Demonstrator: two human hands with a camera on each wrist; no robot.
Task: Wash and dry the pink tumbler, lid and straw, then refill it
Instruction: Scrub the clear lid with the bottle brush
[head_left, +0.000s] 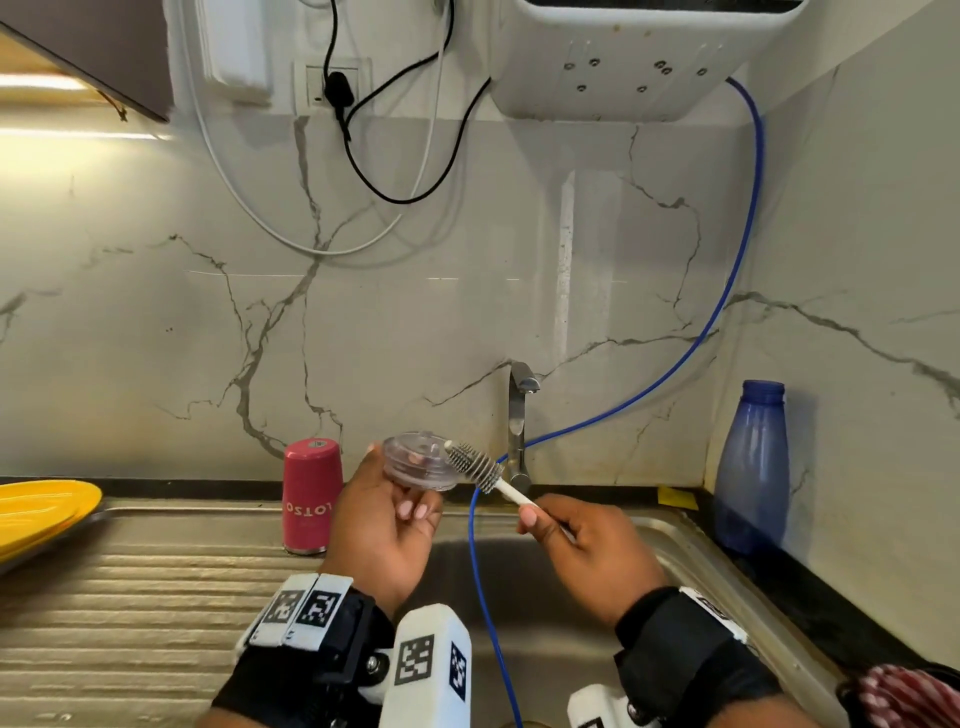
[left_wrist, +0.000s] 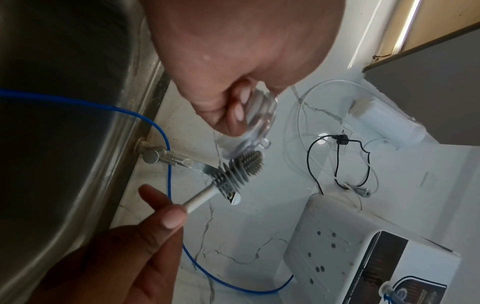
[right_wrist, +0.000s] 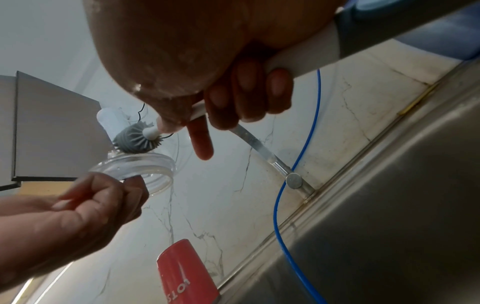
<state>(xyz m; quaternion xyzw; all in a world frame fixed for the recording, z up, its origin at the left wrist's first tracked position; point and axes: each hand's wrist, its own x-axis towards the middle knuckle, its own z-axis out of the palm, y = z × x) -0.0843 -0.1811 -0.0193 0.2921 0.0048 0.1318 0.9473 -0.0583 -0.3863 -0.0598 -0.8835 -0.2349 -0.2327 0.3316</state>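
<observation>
Two hands: both are raised over the sink (head_left: 691, 551), each with its grip closed on one item.
Yellow plates (head_left: 41, 512): stacked at the far left edge of the counter (head_left: 130, 613), on the ribbed steel drainboard.
Pink tumbler (head_left: 310, 496): stood upside down on the drainboard, just left of the left hand and apart from it; white lettering is printed on its side and is seen inverted, reading roughly "LOTZO", though the last characters cannot be confirmed.
Left hand (head_left: 382, 519): the grip is pinched on the clear lid (head_left: 420, 461), whose rim is held between thumb and curled fingers (left_wrist: 240, 107); the lid is tilted with one round face turned toward the brush.
Brush (head_left: 475, 466): grey ribbed bristles on a white stem; the bristle head is pressed against the lid's right edge.
Right hand (head_left: 587, 545): the grip is wrapped around the brush's white handle, with thumb and forefinger pinched near the stem and the other fingers (right_wrist: 249, 82) curled under it.
Tap (head_left: 519, 415): set behind the hands at the marble wall; no water is seen running.
Blue hose (head_left: 488, 571): hung from the wall unit down into the basin, between the two wrists.
Blue bottle (head_left: 752, 467): stood uncapped in the right corner of the counter.
Straw: cannot be found in any view.
</observation>
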